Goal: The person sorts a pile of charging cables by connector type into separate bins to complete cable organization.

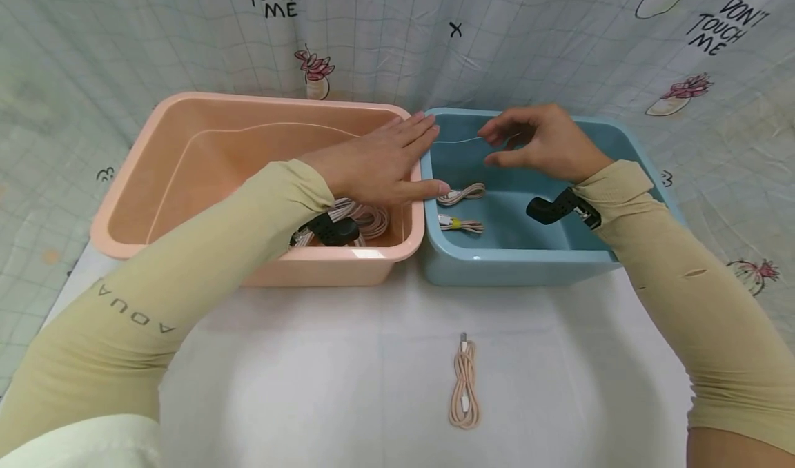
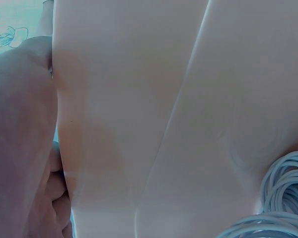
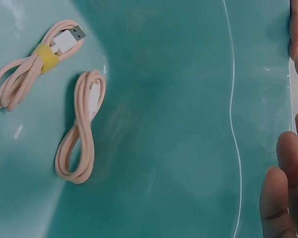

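My left hand (image 1: 385,161) lies with straight fingers across the adjoining rims of a peach bin (image 1: 261,105) and a blue bin (image 1: 522,254). Above the blue bin hovers my right hand (image 1: 543,143), its fingers loosely bent with nothing between them. Two folded pinkish charging cables sit inside the blue bin: a USB cable (image 3: 44,62) tied with a yellow strap, and another cable (image 3: 79,129) without a visible strap. Coiled pale cables (image 2: 288,188) lie in the peach bin, partly hidden by my left wrist in the head view.
On the white tabletop (image 1: 310,371), in front of the bins, is a bundled pinkish USB cable (image 1: 464,385). A patterned cloth (image 1: 385,33) hangs behind both bins. Each wrist carries a black camera strap.
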Available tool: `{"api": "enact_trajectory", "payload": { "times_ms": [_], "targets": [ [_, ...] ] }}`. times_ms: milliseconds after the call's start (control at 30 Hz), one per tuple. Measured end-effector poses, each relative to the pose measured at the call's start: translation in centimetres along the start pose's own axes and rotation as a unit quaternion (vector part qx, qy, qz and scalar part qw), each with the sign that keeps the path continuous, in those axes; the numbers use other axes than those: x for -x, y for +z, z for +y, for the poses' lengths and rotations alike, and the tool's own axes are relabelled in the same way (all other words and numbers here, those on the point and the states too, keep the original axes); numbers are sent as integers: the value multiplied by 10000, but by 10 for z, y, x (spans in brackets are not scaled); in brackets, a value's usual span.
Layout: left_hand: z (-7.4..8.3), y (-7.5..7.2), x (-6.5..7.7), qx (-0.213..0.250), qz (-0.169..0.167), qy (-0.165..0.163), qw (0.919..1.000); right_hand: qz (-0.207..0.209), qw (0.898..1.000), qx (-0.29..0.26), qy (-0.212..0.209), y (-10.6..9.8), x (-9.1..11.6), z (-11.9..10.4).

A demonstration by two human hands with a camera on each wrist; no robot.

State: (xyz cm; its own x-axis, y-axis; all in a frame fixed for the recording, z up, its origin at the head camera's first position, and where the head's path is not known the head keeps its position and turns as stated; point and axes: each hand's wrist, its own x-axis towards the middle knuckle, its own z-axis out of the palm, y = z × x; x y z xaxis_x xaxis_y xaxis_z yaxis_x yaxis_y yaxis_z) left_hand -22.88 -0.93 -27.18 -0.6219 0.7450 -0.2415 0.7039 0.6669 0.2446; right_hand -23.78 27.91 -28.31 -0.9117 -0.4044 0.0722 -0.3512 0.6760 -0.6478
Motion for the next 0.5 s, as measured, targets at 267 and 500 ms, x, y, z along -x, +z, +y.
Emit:
{"api": "enact_trajectory", "payload": {
  "times_ms": [267,500],
  "targets": [
    [2,-3,2,-37,-19,-35,10000,65,9999,-114,-94,-2,1,-6],
    [2,-2,2,37,-29,-2,10000,42,9993,-284,-221,-2,5,-10]
  ]
}}
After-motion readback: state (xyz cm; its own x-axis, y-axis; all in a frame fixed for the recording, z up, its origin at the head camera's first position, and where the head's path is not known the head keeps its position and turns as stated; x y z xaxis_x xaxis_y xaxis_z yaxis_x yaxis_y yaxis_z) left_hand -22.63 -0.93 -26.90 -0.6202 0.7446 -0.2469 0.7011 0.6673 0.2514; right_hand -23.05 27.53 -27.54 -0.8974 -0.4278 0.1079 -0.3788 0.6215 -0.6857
